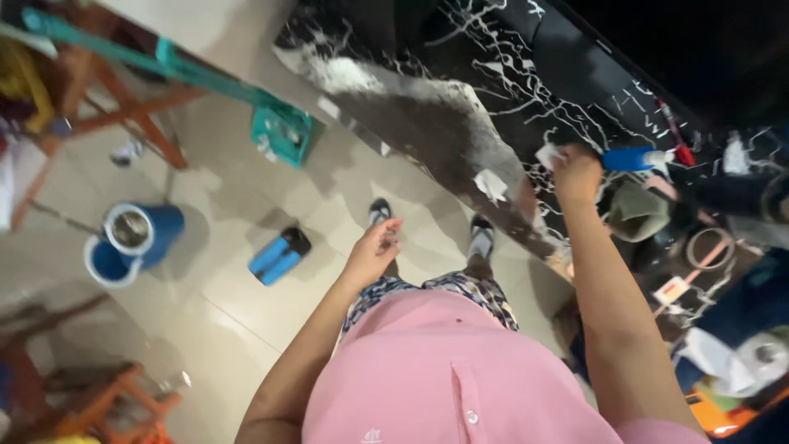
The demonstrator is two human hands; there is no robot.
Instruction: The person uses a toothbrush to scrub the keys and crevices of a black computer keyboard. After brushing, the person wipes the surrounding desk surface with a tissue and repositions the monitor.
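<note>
White tissue [548, 155] clenched in right hand [575, 174] on marble counter [427, 123]; left hand [371, 251] loosely curled, empty

The counter [427, 123] lies open at upper centre; at the right edge of the frame a blue bottle [631, 159], a cloth [637, 212] and a tape ring [710, 247] crowd it.

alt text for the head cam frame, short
Looking down on a person in a pink shirt whose right hand presses a white cloth on a black marble counter, beside a blue spray bottle. The left hand hangs empty over a tiled floor with a blue mop bucket.
</note>
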